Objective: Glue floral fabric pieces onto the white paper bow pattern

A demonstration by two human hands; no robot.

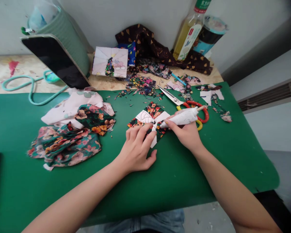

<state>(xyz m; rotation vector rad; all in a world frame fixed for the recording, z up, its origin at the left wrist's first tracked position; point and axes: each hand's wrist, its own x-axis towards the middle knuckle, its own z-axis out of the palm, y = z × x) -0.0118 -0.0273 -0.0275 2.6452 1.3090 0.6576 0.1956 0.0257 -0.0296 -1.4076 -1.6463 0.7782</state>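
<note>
A small square patchwork piece [155, 109] of white and dark floral wedges lies turned cornerwise on the green mat. My left hand [137, 150] rests with fingers spread, its fingertips touching the near left part of the square. In my right hand [188, 134] is a white crumpled squeeze tube [185, 117], its narrow tip pointing left at the square's right side. A thin stick shows at the tube's back end. Just behind this hand lie scissors [171, 96] with red and yellow handles, blades partly apart.
Crumpled floral and pale cloth [72, 142] lies at left. A phone [58, 60] leans against a green container [70, 38]. At the back are a finished-looking square [110, 61], fabric scraps [142, 84], brown cloth [145, 42], an oil bottle [188, 35] and a tub [208, 37].
</note>
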